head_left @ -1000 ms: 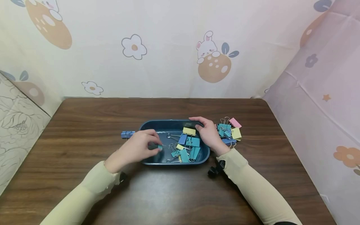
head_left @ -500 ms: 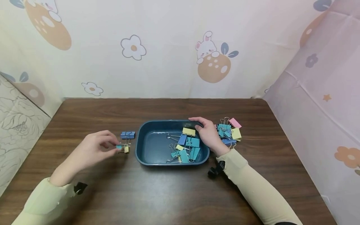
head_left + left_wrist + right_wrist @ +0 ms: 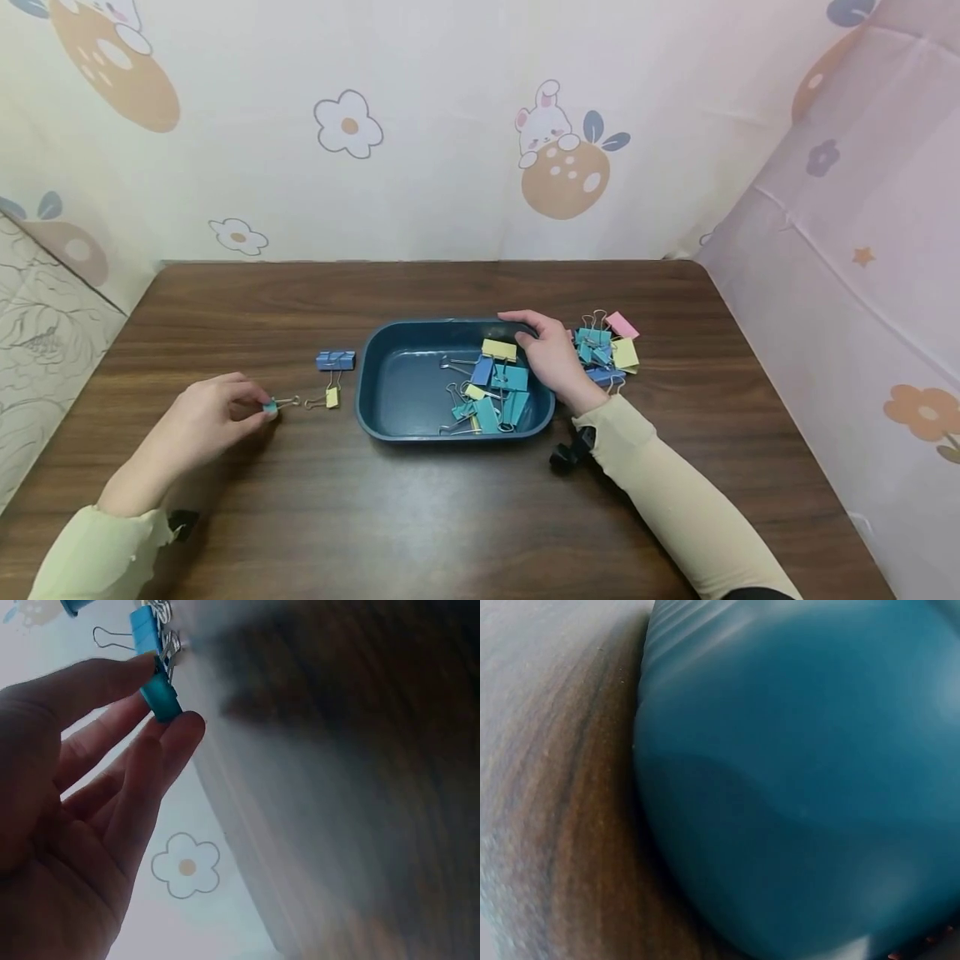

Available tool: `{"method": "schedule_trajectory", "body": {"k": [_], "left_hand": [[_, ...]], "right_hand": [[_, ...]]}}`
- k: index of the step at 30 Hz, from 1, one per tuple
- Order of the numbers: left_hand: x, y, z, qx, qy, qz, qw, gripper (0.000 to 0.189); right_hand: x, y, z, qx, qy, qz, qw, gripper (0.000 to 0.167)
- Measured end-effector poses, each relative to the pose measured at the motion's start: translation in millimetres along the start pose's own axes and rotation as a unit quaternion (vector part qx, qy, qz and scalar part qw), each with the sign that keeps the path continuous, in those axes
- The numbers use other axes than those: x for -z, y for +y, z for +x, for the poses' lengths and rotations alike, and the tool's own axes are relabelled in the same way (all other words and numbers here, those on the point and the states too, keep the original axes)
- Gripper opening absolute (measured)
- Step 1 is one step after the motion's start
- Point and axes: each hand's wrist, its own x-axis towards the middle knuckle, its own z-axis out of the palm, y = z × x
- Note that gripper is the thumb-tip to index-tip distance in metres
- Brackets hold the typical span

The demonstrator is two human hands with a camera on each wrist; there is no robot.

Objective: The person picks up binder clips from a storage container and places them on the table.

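Low over the table on the left, my left hand (image 3: 198,425) pinches a small teal binder clip (image 3: 162,697) between thumb and fingertips, its wire handles pointing right. Just right of it lie a yellow binder clip (image 3: 332,397) and, behind that, a blue binder clip (image 3: 335,360). My right hand (image 3: 555,358) grips the right end of a dark blue tray (image 3: 393,392), thumb over the inside of the rim. Several teal, yellow and blue binder clips (image 3: 510,377) lie in the tray's right half. The right wrist view shows mostly the tray's outer wall (image 3: 795,750).
To the right of the tray, a pile of teal, pink, yellow and blue binder clips (image 3: 594,342) lies partly behind my right hand. The brown wooden table (image 3: 450,517) ends at a patterned curtain (image 3: 442,192) along the back.
My left hand has carried the teal binder clip out of the tray, leftward past the yellow and blue clips, and lower towards the table. The right hand keeps its place on the tray.
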Motion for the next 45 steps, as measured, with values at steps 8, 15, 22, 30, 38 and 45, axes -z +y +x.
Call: {"method": "schedule_trajectory", "body": {"k": [8,15,22,30,38,45], "left_hand": [[0.6,2.2,1.2,0.023,-0.021,0.036,0.9989,0.013],[2.7,7.0,4.9,0.032,-0.029,0.046,0.998,0.019],[8.0,28.8,17.6,-0.018,0.01,-0.015,0.9997,0.014],[6.4,69.3,37.4,-0.099,0.001,-0.094,0.9907,0.019],[-12.1,114.0,62.0,-0.173,-0.047,-0.093,0.9793,0.02],[-42.0,147.5,85.8,-0.195,-0.123,-0.088,0.9691,0.026]], "right_hand": [[-1,-3,0.9,-0.005,-0.003,0.002,1.0,0.039],[-1,-5,1.9,-0.006,-0.004,0.002,1.0,0.039],[-2,-4,2.7,-0.009,-0.004,0.001,1.0,0.039],[-2,-3,2.2,-0.006,-0.005,-0.004,1.0,0.04],[-2,-2,2.0,-0.007,-0.002,-0.007,1.0,0.04],[0,-1,0.5,-0.006,0.0,-0.01,0.9999,0.039]]}}
